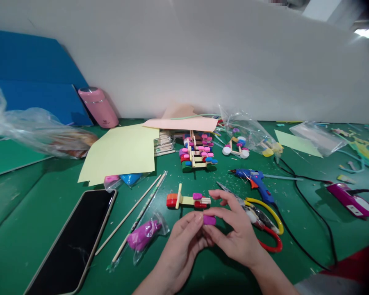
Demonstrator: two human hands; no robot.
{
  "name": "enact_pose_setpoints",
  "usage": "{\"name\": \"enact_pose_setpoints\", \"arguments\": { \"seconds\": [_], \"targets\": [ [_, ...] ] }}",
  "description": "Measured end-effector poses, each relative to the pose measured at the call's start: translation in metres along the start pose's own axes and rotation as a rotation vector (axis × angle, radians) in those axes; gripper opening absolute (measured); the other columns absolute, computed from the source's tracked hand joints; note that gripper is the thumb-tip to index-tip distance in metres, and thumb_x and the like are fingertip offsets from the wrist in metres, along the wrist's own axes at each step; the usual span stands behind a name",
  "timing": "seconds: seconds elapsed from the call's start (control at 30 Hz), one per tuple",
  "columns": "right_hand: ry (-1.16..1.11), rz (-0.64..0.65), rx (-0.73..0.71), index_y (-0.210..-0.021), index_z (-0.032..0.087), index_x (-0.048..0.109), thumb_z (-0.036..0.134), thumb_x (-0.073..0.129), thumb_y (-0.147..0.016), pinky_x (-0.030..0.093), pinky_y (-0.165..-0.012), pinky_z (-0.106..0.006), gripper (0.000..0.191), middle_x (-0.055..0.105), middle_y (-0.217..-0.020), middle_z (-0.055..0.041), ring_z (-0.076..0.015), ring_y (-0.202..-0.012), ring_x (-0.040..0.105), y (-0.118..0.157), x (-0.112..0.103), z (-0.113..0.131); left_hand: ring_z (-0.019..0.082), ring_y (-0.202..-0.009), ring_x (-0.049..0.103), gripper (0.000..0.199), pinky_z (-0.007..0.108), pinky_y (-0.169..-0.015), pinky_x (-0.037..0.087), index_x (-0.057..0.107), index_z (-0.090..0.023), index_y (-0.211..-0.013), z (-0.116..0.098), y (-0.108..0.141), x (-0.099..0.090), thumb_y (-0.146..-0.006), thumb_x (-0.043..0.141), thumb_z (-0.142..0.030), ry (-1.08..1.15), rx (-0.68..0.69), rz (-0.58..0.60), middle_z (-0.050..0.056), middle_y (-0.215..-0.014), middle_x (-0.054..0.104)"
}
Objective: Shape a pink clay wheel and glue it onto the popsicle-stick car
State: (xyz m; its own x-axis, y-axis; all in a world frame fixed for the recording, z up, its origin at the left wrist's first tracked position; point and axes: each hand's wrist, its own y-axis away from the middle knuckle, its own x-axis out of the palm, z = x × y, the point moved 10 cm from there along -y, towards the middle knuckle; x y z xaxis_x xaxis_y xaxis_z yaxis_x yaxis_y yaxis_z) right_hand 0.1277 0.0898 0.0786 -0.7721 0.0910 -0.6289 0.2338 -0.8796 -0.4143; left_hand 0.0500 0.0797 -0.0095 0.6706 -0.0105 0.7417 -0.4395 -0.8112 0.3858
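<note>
In front of me a small purple piece of modelling clay (209, 220) is pinched between my two hands. My left hand (186, 241) has its thumb and fingers closed at the clay's left end. Thumb and index finger of my right hand (238, 231) grip it from the right, while its other fingers are raised. Just beyond lies a small craft-stick toy car (187, 200) with red and orange clay wheels and a purple piece on top. To the left rests a plastic-wrapped lump of purple clay (144, 235).
Scissors (264, 221) and a blue hot glue gun (256, 180) with a black cord lie at right. Finished stick toys (199, 151) stand behind. At left are a phone (76, 241), wooden sticks (130, 217) and yellow paper (123, 149). A pink bottle (99, 107) leans at the wall.
</note>
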Motion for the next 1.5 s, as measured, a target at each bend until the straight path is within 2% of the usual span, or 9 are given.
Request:
{"name": "enact_pose_setpoints", "arguments": {
  "seconds": [0.2,0.4,0.57,0.67,0.9,1.07,1.3,1.5],
  "targets": [
    [0.138,0.024,-0.124,-0.095,0.023,0.063,0.020,0.059,-0.075,0.041,-0.089,-0.041,0.020,0.047,-0.120,-0.0080,-0.0247,-0.110,0.046,-0.001,0.000,0.009,0.009,-0.056,0.048,0.015,0.022,-0.060,0.039,0.060,-0.013,-0.064,-0.006,-0.002,-0.007,-0.072,0.064,-0.024,-0.129,0.053,-0.073,-0.001,-0.058,0.057],
    [0.116,0.044,-0.069,-0.113,0.023,0.056,0.029,0.061,-0.075,0.043,-0.088,-0.041,0.039,0.049,-0.120,-0.0102,-0.0253,-0.110,0.047,0.000,0.005,0.002,0.008,-0.053,0.047,0.015,0.022,-0.058,0.037,0.060,-0.013,-0.062,-0.008,-0.003,-0.014,-0.069,0.067,-0.024,-0.104,0.068,-0.138,-0.002,-0.056,0.056],
    [0.074,0.035,-0.062,-0.096,0.024,0.063,0.025,0.061,-0.075,0.043,-0.088,-0.040,0.021,0.048,-0.120,-0.0083,-0.0244,-0.111,0.047,0.000,0.005,0.001,0.010,-0.054,0.047,0.016,0.024,-0.058,0.037,0.061,-0.013,-0.062,-0.007,-0.005,-0.010,-0.069,0.066,-0.026,-0.164,0.049,-0.100,0.000,-0.056,0.058],
    [0.059,0.052,-0.047,-0.091,0.024,0.064,0.022,0.061,-0.075,0.042,-0.089,-0.039,0.016,0.047,-0.120,-0.0073,-0.0237,-0.110,0.046,-0.001,0.005,0.001,0.010,-0.054,0.048,0.017,0.024,-0.058,0.037,0.061,-0.013,-0.062,-0.006,-0.004,-0.008,-0.071,0.064,-0.026,-0.171,0.045,-0.079,0.000,-0.056,0.058],
    [0.062,0.083,-0.037,-0.094,0.024,0.064,0.026,0.061,-0.076,0.042,-0.088,-0.039,0.018,0.047,-0.121,-0.0074,-0.0243,-0.111,0.046,-0.001,0.008,0.000,0.010,-0.056,0.049,0.016,0.024,-0.059,0.038,0.061,-0.013,-0.063,-0.005,-0.003,-0.004,-0.074,0.061,-0.025,-0.160,0.038,-0.051,0.000,-0.057,0.057],
    [0.029,0.087,-0.017,-0.107,0.023,0.058,0.029,0.062,-0.076,0.042,-0.089,-0.037,0.033,0.045,-0.123,-0.0089,-0.0232,-0.113,0.044,0.002,0.008,-0.005,0.009,-0.054,0.047,0.014,0.023,-0.058,0.037,0.062,-0.014,-0.062,-0.007,-0.004,-0.009,-0.071,0.065,-0.024,-0.154,0.061,-0.096,-0.002,-0.054,0.056],
    [-0.062,0.150,0.034,-0.100,0.026,0.062,0.026,0.061,-0.077,0.040,-0.090,-0.035,0.023,0.042,-0.125,-0.0061,-0.0219,-0.115,0.042,0.006,0.008,-0.013,0.010,-0.055,0.048,0.015,0.025,-0.060,0.036,0.062,-0.014,-0.062,-0.008,-0.004,-0.010,-0.072,0.063,-0.026,-0.289,0.068,-0.100,-0.001,-0.055,0.057],
    [-0.071,0.198,0.043,-0.101,0.032,0.062,0.025,0.060,-0.078,0.038,-0.091,-0.033,0.024,0.043,-0.123,-0.0024,-0.0198,-0.115,0.042,0.005,0.012,-0.014,0.010,-0.059,0.048,0.015,0.026,-0.062,0.037,0.065,-0.013,-0.070,-0.001,-0.004,-0.007,-0.072,0.063,-0.028,-0.308,0.027,-0.031,0.002,-0.062,0.060]
  ]
}}
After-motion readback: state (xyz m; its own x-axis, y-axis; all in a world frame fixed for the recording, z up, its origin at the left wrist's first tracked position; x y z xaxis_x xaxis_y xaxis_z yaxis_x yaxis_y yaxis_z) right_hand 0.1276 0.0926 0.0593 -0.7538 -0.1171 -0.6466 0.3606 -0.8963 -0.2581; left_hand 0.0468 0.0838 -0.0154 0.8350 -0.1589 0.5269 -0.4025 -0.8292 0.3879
